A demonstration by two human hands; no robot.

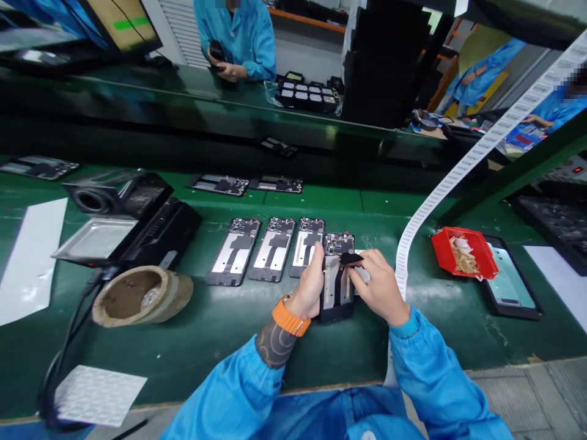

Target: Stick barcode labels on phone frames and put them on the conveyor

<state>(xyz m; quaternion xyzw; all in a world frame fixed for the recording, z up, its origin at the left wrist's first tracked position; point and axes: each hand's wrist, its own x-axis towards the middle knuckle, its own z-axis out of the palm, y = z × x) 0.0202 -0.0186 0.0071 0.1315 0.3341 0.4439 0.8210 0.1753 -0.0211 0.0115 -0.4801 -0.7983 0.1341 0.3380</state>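
My left hand (308, 286) grips the left edge of an opened phone (334, 293), thumb along its side. The phone's circuit board and a dark flex cable show on its face. With thumb and fingertips my right hand (378, 286) pinches a small black flap (351, 259) over the phone's upper middle; whether the flap is joined to the cable I cannot tell. Just left of my hands lie three more opened phones in a row: one close by (306, 244), one in the middle (272, 249) and one farther left (234, 252).
A red bin (486, 250) of pale scraps overlaps a dark-framed panel (513, 278) at right. A label strip (440, 189) hangs down to the bench. At left stand a black device (156, 232) and a round brown pot (178, 296). A person in blue (257, 43) works behind the shelf.
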